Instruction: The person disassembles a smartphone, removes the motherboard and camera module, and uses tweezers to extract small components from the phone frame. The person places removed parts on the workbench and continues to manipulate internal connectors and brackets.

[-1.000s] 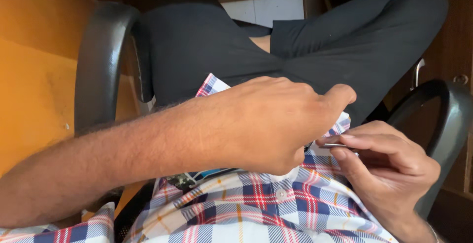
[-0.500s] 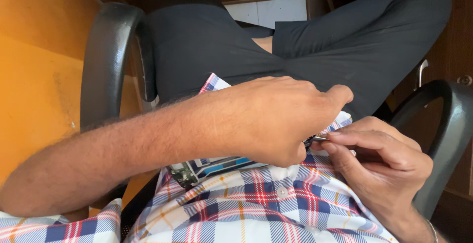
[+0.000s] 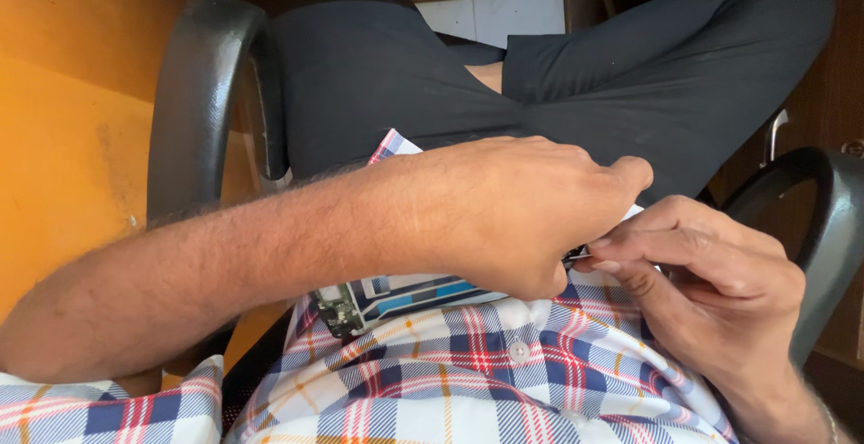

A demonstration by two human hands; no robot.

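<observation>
My left hand (image 3: 531,215) reaches across my lap and is closed over a flat board (image 3: 423,289) with blue, white and dark stripes, pressing it against my checked shirt (image 3: 504,372). A small green circuit piece (image 3: 338,309) sticks out at the board's left end. Most of the board is hidden under the hand. My right hand (image 3: 711,291) is at the board's right edge. Its thumb and fingertips pinch a small dark part (image 3: 576,255) that touches my left hand's fingers. What that part is cannot be made out.
I sit in a black chair with a curved armrest on the left (image 3: 193,93) and another on the right (image 3: 823,219). My legs in dark trousers (image 3: 648,84) are crossed ahead. An orange wooden surface (image 3: 63,138) lies to the left.
More of the striped board and its green end now show below my left hand. Both hands stay together at the board's right edge, with the right fingertips shifted slightly.
</observation>
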